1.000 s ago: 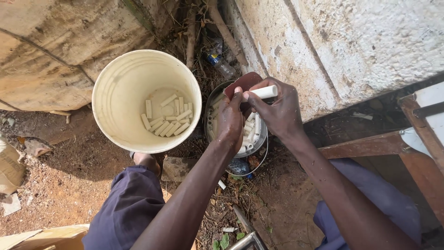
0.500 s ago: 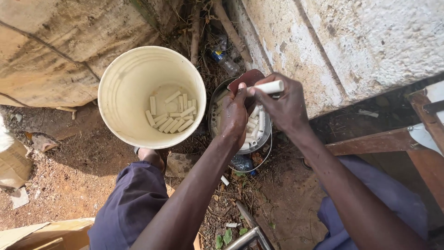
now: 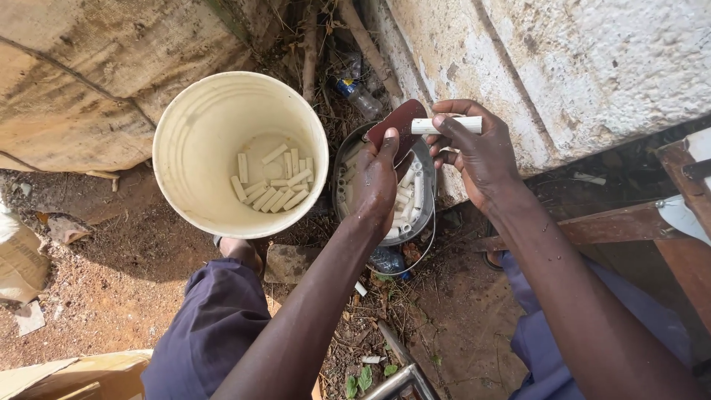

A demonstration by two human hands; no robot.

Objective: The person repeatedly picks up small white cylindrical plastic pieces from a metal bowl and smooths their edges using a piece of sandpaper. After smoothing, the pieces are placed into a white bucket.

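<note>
Right hand grips a white tube lying level, left-right; left hand pinches sandpaper.

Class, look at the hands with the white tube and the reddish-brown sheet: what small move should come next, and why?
Probably bring the tube end onto the sheet. The right hand holds the short white tube beside the reddish-brown sheet in the left hand, above the metal bowl.
</note>
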